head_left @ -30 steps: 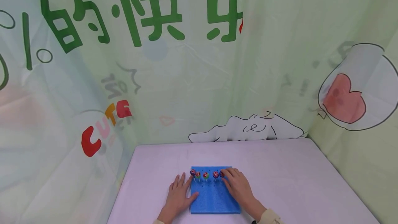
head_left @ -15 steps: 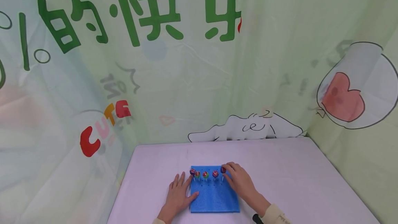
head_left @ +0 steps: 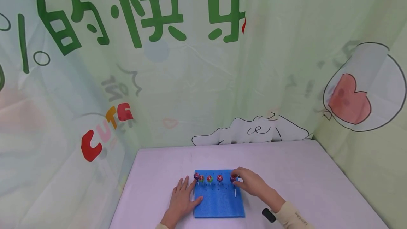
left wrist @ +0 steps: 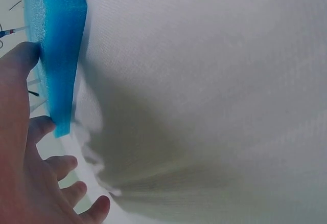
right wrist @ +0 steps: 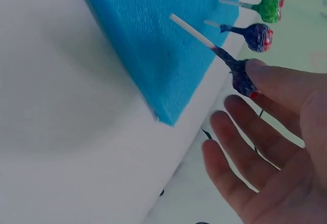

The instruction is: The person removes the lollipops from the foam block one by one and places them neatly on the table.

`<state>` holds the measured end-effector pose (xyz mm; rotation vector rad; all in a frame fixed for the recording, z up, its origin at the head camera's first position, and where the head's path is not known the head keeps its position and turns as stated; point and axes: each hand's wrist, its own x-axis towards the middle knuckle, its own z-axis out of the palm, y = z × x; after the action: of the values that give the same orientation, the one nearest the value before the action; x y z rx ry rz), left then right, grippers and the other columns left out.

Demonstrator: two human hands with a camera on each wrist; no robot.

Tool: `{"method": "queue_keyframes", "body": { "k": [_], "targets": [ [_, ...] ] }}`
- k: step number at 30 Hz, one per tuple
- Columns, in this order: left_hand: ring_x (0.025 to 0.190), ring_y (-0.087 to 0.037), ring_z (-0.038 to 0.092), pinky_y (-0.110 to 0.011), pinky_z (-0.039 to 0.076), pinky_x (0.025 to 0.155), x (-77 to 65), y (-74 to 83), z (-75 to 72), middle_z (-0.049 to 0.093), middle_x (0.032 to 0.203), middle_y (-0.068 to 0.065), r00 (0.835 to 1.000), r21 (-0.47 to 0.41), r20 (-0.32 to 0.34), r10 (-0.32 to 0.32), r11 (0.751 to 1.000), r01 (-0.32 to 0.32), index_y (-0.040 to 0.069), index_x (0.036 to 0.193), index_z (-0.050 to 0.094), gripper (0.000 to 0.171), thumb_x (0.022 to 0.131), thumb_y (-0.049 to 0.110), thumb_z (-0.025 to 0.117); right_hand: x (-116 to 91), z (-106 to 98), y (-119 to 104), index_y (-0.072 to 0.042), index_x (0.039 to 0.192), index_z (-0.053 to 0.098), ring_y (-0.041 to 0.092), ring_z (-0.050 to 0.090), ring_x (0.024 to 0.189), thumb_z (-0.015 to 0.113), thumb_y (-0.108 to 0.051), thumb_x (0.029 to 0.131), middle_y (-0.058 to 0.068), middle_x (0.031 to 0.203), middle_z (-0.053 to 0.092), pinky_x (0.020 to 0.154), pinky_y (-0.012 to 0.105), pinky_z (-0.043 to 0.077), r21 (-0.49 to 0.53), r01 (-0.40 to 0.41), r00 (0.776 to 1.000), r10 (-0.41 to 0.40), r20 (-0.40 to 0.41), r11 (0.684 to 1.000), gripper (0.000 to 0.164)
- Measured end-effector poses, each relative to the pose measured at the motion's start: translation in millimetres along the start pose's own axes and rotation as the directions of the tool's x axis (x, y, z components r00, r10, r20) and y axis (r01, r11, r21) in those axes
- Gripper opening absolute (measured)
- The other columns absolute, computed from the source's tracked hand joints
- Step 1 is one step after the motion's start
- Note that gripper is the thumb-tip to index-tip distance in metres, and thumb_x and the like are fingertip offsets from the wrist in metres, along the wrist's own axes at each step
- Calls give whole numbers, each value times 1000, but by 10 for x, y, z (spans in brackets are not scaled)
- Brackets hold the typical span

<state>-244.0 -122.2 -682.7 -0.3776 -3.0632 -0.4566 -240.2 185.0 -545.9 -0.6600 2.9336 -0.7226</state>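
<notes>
My right hand (head_left: 252, 183) pinches a dark purple lollipop (right wrist: 240, 75) by its wrapped candy head, between thumb and fingers. Its bare white stick points down, lifted clear of the blue foam board (head_left: 219, 204), over the board's right side. Several wrapped lollipops, among them a green one (head_left: 209, 178) and a purple-red one (head_left: 219, 178), stand upright in a row across the far part of the board. My left hand (head_left: 181, 199) rests spread at the board's left edge, thumb and index finger touching the foam.
A pale table (head_left: 159, 179) carries the board. Small holes dot the foam around the row. A printed curtain (head_left: 203, 87) encloses the table's back and sides. A small black object (head_left: 269, 215) sits by the right wrist.
My right hand has pulled the rightmost lollipop up out of the board and moved it to the right, its whole stick now showing. The left hand has stayed put.
</notes>
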Motion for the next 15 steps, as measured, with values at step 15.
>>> {"method": "queue_keyframes", "body": {
  "k": [15],
  "targets": [
    [150,-41,29,-64,35,112,13,-23,22,36,162,-13,999,-1,36,-28,1000,28,27,152,45,95,82,90,37,30,-103,369,-7,89,71,16,56,73,78,-5,84,2,80,64,69,38,54,-114,-185,961,204,186,976,9]
  ]
}}
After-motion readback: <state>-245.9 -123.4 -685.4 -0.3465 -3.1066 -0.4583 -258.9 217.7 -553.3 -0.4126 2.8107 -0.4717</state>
